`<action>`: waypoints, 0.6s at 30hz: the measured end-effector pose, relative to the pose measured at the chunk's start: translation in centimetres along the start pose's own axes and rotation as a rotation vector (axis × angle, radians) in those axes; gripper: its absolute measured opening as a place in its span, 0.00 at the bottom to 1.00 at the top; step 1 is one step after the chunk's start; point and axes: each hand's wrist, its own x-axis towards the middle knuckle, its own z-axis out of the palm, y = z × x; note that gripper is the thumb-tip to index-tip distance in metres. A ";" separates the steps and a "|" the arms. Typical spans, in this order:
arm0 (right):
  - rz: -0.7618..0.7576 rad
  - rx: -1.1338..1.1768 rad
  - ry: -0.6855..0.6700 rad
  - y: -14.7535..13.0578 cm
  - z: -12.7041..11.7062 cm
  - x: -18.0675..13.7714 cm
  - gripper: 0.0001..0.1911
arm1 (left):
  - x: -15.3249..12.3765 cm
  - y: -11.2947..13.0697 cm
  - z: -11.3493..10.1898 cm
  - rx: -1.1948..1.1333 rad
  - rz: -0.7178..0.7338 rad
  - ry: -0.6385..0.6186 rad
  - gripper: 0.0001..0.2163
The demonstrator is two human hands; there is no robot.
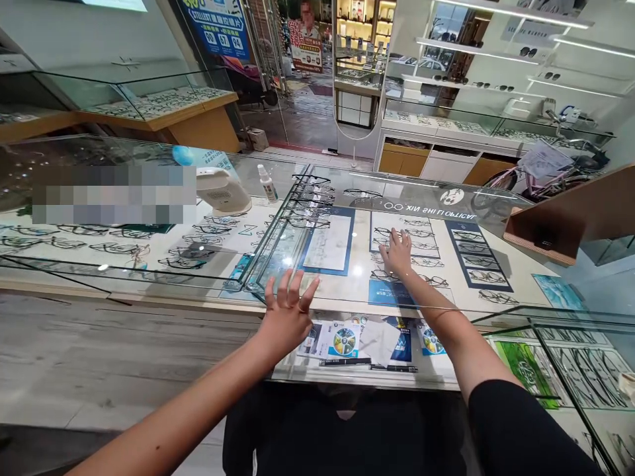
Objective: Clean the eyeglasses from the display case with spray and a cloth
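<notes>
A blue poster (pixel 218 30) is displayed at the upper left, near a wood-based glass display case (pixel 203 129). At the upper centre, a red sign (pixel 306 56) is seen by the entrance (pixel 315 112). At the upper right, sunglasses (pixel 528 51) are set out on lit shelves (pixel 476 51), and a bicycle (pixel 570 168) is parked below. A white spray bottle (pixel 268 184) is placed left of centre; pens (pixel 346 361) and leaflets (pixel 344 340) are laid at the lower centre.

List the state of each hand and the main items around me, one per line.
Left hand: open, fingers spread, at the near edge of the glass counter.
Right hand: open, over the counter; contact unclear.
Eyeglasses row: arranged one behind another.
White bottle: standing upright.
Black pens: lying flat.
Upper shelf light: lit.
</notes>
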 end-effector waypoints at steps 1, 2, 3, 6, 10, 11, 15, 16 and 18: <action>-0.005 0.003 0.005 0.4 0.3 0.6 0.43 | 0.0 -0.1 0.2 -0.005 -0.005 0.003 0.38; -0.007 0.007 0.002 0.8 0.6 1.1 0.43 | 0.0 -0.1 0.3 -0.011 -0.011 0.009 0.38; -0.006 0.014 -0.007 1.3 0.8 1.6 0.43 | -0.1 -0.2 0.5 -0.018 -0.017 0.019 0.38; 0.005 0.034 -0.065 2.3 1.5 2.9 0.42 | -0.2 -0.3 0.9 -0.035 -0.018 0.058 0.39; 0.007 0.026 -0.146 3.1 2.6 4.2 0.43 | -0.3 -0.5 0.8 -0.037 0.008 0.076 0.39; 0.004 0.024 -0.163 3.2 2.8 4.5 0.43 | -0.3 -0.5 0.7 -0.037 0.012 0.075 0.39; -0.007 0.035 -0.214 3.4 3.8 5.5 0.43 | -0.3 -0.4 0.5 -0.031 0.005 0.085 0.38; -0.006 0.039 -0.225 3.3 4.0 5.6 0.43 | -0.3 -0.4 0.6 -0.032 0.003 0.088 0.38; 0.001 0.046 -0.246 3.1 4.4 5.9 0.44 | -0.4 -0.4 0.8 -0.039 0.000 0.097 0.38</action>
